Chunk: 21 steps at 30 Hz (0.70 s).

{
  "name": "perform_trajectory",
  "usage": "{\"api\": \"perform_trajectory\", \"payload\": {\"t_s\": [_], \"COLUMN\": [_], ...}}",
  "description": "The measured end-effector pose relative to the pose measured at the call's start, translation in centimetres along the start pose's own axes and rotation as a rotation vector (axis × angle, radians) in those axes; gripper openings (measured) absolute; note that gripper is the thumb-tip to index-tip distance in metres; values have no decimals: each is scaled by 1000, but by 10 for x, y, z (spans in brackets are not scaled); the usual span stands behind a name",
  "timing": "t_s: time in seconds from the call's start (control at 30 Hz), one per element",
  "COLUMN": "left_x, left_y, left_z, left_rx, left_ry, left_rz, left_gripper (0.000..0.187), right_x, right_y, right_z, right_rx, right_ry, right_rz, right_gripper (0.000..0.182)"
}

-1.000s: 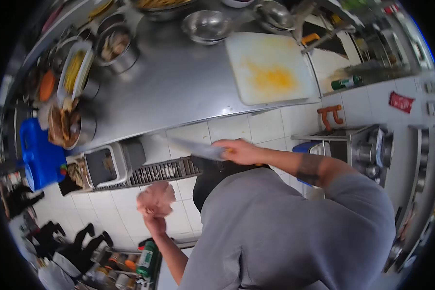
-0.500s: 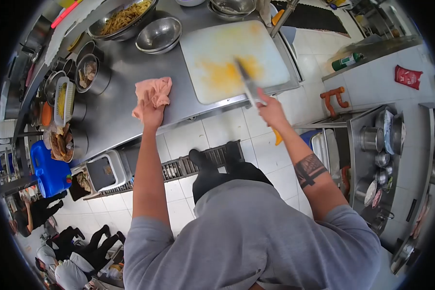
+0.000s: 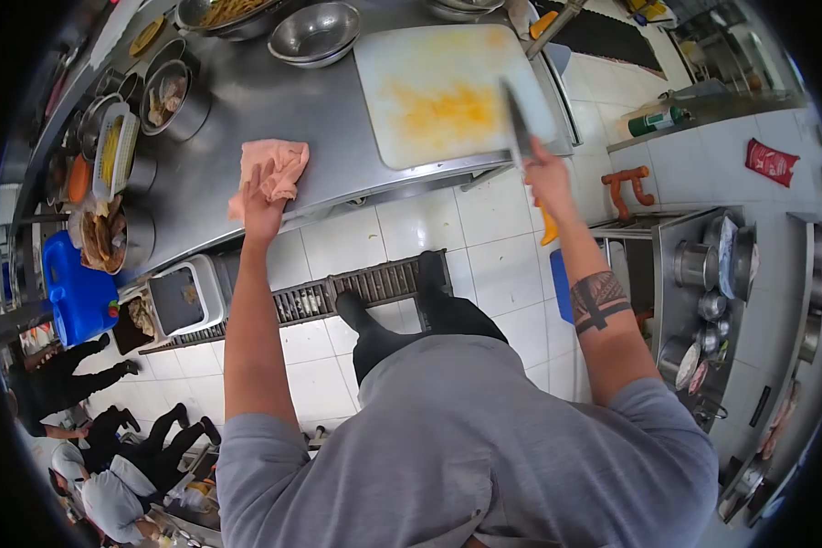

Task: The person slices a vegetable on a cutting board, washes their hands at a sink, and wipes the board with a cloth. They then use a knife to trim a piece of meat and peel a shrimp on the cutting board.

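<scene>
My left hand (image 3: 263,205) rests on a crumpled pink cloth (image 3: 279,164) near the front edge of the steel table (image 3: 324,160), its fingers pressed into the folds. In my right hand (image 3: 548,178) is a kitchen knife (image 3: 515,119), its blade smeared by motion and pointing away from me over the right side of the cutting board. A yellow-orange handle end (image 3: 548,226) sticks out below that fist. The white cutting board (image 3: 388,68) carries a broad orange-yellow stain.
Steel bowls (image 3: 315,32) stand along the table's far side. Pots of food (image 3: 178,110) and a white basket (image 3: 119,151) line its left end. A blue jerrycan (image 3: 73,288) is at lower left. People (image 3: 110,484) work behind. Shelves with pots (image 3: 694,265) are at right.
My right hand has moved right with the knife, towards the board's right edge. The cloth under my left hand appears slightly farther left; the whole view has shifted too.
</scene>
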<state>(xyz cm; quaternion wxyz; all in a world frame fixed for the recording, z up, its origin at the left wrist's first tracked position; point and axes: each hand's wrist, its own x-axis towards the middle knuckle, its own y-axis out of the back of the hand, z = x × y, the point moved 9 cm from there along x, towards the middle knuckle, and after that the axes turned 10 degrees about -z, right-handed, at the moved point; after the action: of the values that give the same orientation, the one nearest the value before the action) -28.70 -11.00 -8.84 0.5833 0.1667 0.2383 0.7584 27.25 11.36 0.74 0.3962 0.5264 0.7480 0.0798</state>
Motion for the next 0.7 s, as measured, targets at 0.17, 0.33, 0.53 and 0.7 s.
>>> {"api": "perform_trajectory", "payload": {"t_s": [0.17,0.33,0.53,0.7], "left_x": [-11,-41,-93,-249], "left_y": [13,44,51,58], "left_z": [41,33,-8,-41], "left_rx": [181,369,-290,-484], "left_ry": [-86,-162,-50,312], "left_rz": [20,109,96,106], "left_gripper": [45,74,36,19], "right_x": [-26,-4,-55,-144], "right_y": [-86,-23,-167,-311], "right_z": [-35,-21,-70,-162], "right_rx": [-35,77,33,126], "right_ry": [158,97,120,168], "right_rz": [11,47,-159,-603], "right_gripper": [55,58,64,63]}}
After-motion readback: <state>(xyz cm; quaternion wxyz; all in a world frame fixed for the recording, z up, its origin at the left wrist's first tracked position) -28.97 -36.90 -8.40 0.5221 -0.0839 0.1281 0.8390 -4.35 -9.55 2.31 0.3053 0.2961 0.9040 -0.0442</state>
